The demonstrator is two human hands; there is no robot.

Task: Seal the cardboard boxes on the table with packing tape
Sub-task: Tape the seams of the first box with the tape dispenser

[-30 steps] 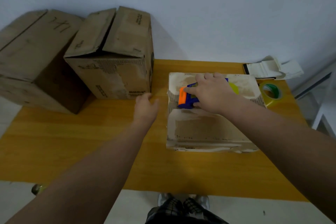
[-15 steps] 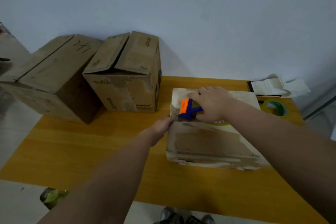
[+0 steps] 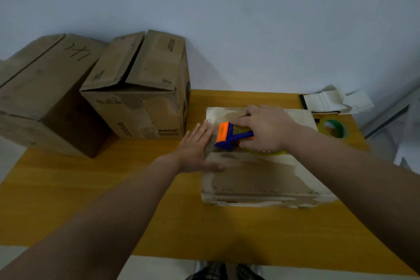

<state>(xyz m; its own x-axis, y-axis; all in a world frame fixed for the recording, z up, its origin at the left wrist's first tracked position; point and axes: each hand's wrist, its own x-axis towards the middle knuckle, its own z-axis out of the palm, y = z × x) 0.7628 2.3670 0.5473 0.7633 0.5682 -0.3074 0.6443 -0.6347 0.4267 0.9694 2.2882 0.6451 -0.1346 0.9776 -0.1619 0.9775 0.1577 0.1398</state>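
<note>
On low box (image 3: 261,179), right hand (image 3: 268,129) gripping tape dispenser (image 3: 227,135), roll (image 3: 272,154) mostly hidden, left hand (image 3: 195,150) fingers (image 3: 201,130) straight.

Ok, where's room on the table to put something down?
The table is barest at its near-left, in front of the brown boxes. A bare strip runs in front of the flat box. Crowded: the far-right corner with the tape roll and white packets, and the gap beside the left hand.

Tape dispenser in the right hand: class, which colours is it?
The tape dispenser is orange and blue; head view.
</note>
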